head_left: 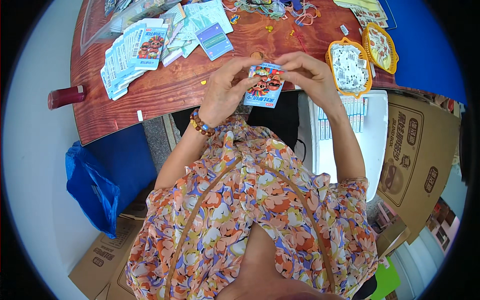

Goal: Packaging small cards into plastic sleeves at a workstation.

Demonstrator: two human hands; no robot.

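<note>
Just past the table's near edge, I hold a small blue cardboard box (266,92) printed with cartoon figures. My left hand (223,90) pinches its left side with thumb and fingers, and a beaded bracelet (202,123) circles that wrist. My right hand (311,79) closes on the box's upper right, its fingers bent over the top end. Whether the top flap is folded in is hidden by the fingers. A fanned stack of similar flat blue boxes (125,57) lies on the table to the left, beside a purple card (214,41) and several pale green cards (207,14).
Two orange baskets (370,75) of small packets stand at the table's right. Below them, a white bin (372,165) holds rows of blue boxes. A red-lidded jar (66,97) is at the left edge. Coloured cords (272,7) lie at the back; cardboard cartons (417,160) flank me.
</note>
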